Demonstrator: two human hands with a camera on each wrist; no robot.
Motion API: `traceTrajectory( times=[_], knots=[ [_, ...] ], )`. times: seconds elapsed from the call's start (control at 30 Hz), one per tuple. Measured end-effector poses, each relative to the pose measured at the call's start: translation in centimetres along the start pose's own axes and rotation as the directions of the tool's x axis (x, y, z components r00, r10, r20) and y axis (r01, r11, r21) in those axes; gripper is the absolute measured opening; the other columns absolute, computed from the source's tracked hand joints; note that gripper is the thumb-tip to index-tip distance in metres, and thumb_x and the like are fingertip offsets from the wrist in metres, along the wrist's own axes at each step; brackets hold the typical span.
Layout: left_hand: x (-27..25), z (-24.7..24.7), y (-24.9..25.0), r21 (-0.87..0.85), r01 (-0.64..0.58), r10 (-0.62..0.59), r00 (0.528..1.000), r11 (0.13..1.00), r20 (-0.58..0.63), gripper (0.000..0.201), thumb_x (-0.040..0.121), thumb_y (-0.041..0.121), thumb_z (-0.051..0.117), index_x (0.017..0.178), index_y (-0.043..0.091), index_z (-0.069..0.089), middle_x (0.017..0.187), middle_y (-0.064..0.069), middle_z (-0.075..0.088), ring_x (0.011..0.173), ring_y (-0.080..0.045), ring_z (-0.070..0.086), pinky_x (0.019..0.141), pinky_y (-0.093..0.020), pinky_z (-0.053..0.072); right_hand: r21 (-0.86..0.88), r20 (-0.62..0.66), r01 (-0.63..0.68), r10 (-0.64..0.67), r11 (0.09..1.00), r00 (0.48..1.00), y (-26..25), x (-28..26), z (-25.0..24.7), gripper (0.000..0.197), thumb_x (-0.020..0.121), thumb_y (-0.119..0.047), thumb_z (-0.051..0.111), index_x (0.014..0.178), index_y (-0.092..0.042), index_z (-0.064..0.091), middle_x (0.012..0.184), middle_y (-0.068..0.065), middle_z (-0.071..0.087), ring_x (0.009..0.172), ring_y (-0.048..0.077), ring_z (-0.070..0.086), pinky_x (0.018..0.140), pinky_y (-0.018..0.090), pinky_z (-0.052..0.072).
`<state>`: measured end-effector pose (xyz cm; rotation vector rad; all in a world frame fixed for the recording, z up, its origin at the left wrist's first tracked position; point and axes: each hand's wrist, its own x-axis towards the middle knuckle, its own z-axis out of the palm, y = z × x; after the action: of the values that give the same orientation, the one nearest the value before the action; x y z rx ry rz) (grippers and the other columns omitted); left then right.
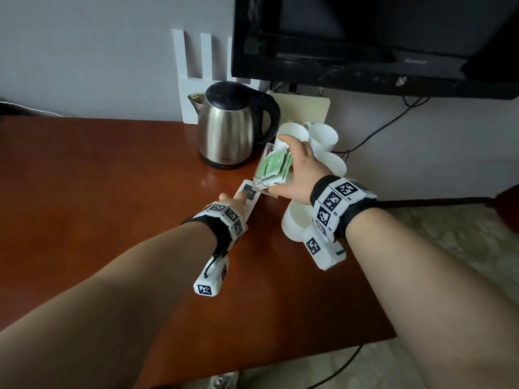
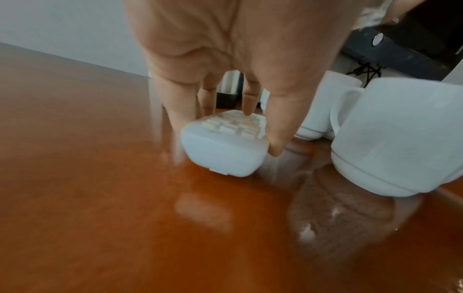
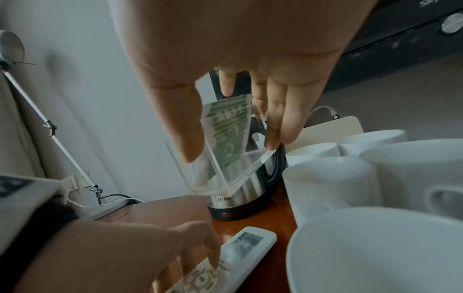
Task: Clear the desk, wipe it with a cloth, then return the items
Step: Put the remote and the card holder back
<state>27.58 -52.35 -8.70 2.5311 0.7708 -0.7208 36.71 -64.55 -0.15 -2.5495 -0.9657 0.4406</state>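
My left hand (image 1: pixel 234 204) grips the white remote (image 2: pixel 225 142) flat on the brown desk (image 1: pixel 98 192), long axis toward the kettle (image 1: pixel 230 127). My right hand (image 1: pixel 297 169) pinches a tilted clear box (image 3: pixel 223 158) of green packets above it, mugs (image 3: pixel 350 198) alongside, TV (image 1: pixel 379 37) on the wall.

My tabletop (image 1: pixel 84 178) is glossy reddish-brown wood, and it throws back pale reflections of the light. Beyond my grips a plain pale grey wall (image 1: pixel 84 51) runs behind it. High on that wall, above my right grip, hangs a black television (image 1: pixel 365 37), with thin black cables (image 1: pixel 393 119) trailing down from under it. A white slotted rack (image 1: pixel 193 77) leans against the wall. To the right of my right grip the tabletop ends and a pale mottled floor (image 1: pixel 449 248) shows. Far to my left a white desk lamp arm (image 3: pixel 47 123) slants up beside a wall socket (image 3: pixel 80 181). The room's light is dim and cool.
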Motion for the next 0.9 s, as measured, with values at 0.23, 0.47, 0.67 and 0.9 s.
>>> traceTrajectory(
  times=[0.23, 0.47, 0.67, 0.9],
  knots=[
    [1.3, 0.3, 2.9, -0.089, 0.020, -0.018, 1.000, 0.996, 0.024, 0.082, 0.082, 0.034, 0.070, 0.145, 0.025, 0.018, 0.137, -0.010, 0.026, 0.119, -0.036, 0.048, 0.090, -0.041, 0.045, -0.033, 0.011, 0.018, -0.018, 0.999, 1.000, 0.7, 0.4, -0.2, 0.095, 0.072, -0.038, 0.074, 0.144, -0.035, 0.012, 0.141, 0.002, 0.028, 0.115, 0.029, 0.051, 0.085, 0.033, 0.047],
    [0.2, -0.7, -0.4, -0.219, -0.029, 0.019, 0.999, 0.975, -0.048, 0.080, 0.079, 0.032, 0.072, 0.142, 0.019, 0.024, 0.138, -0.009, 0.037, 0.119, -0.029, 0.051, 0.094, -0.038, 0.047, -0.025, 0.035, 0.045, -0.044, 0.999, 0.998, -0.8, 1.6, 0.3, 0.097, 0.072, -0.035, 0.075, 0.145, -0.033, 0.011, 0.145, 0.002, 0.026, 0.118, 0.027, 0.050, 0.085, 0.030, 0.045],
    [-1.9, -5.4, -6.9, -0.418, -0.161, 0.064, 0.970, 0.894, -0.236, 0.109, 0.072, 0.023, 0.080, 0.150, 0.025, 0.003, 0.150, -0.004, 0.021, 0.126, -0.021, 0.045, 0.104, -0.037, 0.043, 0.024, 0.152, 0.118, -0.121, 0.993, 0.981, -4.6, 3.2, 3.5, 0.101, 0.071, -0.026, 0.077, 0.146, -0.031, 0.010, 0.150, 0.006, 0.021, 0.124, 0.028, 0.048, 0.100, 0.035, 0.044],
    [-1.8, -6.0, -9.8, -0.269, -0.193, 0.148, 0.973, 0.944, -0.179, 0.096, 0.075, 0.026, 0.077, 0.150, 0.021, 0.016, 0.153, 0.001, 0.018, 0.129, -0.018, 0.043, 0.103, -0.024, 0.038, 0.127, 0.224, 0.089, -0.115, 0.988, 0.968, -7.0, 4.3, 8.7, 0.106, 0.069, -0.025, 0.080, 0.147, -0.029, 0.008, 0.151, 0.006, 0.020, 0.125, 0.025, 0.047, 0.103, 0.034, 0.041]
  ],
)
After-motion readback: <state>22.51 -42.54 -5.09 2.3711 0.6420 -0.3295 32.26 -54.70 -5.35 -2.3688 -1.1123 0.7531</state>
